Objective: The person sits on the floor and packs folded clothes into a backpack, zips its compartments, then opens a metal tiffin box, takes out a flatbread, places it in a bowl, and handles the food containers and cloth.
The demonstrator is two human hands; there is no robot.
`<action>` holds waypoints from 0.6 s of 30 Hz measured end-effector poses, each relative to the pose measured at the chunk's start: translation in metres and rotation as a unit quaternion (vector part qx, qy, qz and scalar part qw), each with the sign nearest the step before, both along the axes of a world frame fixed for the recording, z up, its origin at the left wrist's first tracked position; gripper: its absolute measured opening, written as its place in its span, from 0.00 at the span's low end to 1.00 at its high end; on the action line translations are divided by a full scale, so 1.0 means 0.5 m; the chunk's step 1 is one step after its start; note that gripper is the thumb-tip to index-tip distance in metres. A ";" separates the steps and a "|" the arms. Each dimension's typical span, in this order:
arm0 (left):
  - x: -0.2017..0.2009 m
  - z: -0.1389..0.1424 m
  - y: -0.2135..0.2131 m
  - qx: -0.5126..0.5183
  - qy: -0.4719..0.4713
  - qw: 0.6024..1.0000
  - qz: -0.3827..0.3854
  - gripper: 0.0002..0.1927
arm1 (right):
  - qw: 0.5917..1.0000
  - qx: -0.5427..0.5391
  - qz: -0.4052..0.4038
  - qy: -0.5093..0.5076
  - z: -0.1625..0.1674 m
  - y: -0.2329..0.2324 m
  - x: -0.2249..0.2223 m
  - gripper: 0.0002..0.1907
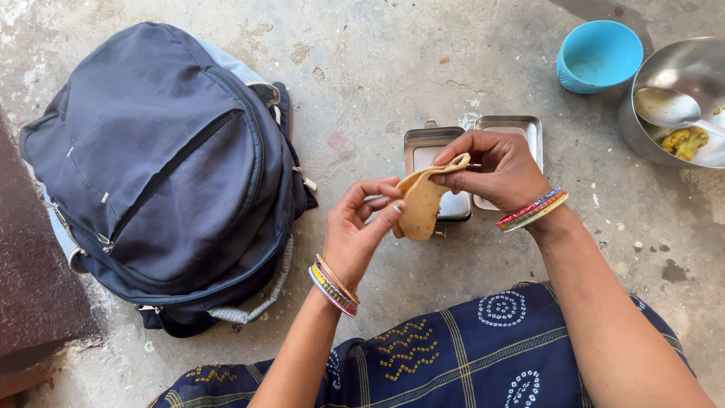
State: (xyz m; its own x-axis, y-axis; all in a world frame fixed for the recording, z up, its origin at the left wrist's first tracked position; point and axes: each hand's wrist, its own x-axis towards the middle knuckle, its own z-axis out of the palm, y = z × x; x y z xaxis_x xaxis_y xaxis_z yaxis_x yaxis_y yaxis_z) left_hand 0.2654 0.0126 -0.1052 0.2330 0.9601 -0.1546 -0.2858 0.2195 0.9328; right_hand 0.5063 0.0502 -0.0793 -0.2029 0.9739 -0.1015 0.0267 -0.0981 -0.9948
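Head view: left hand (361, 227) and right hand (495, 168) both pinch a folded flatbread (420, 202), fingers closed on its edges, held above an open steel lunchbox (427, 143) on concrete floor (377, 68). Navy backpack (162, 170) lies left; blue cup (599, 57) and steel bowl (680, 98) sit far right.

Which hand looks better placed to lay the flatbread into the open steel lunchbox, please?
Probably the right hand: it pinches the flatbread's top edge directly above the steel lunchbox. The left hand only supports the lower edge, nearer the backpack.
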 end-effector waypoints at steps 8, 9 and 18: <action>0.013 -0.022 -0.015 0.074 0.049 0.996 0.010 0.07 | 0.999 -0.028 0.030 0.024 0.011 -0.002 -0.012 0.13; 0.012 -0.026 -0.014 0.068 0.034 0.997 0.021 0.05 | 0.999 -0.027 0.027 0.025 0.013 -0.001 -0.012 0.14; 0.005 -0.028 -0.011 0.008 -0.015 0.999 0.030 0.09 | 0.988 -0.084 0.124 0.026 -0.019 -0.003 -0.027 0.16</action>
State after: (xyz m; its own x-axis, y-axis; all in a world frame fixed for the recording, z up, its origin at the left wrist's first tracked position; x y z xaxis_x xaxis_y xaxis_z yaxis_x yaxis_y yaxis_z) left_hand 0.2681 0.0073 -0.1192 0.1795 0.9748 -0.1324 -0.3258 0.1859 0.9270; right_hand 0.4929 0.0486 -0.0886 -0.4416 0.8644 -0.2404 0.0203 -0.2582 -0.9659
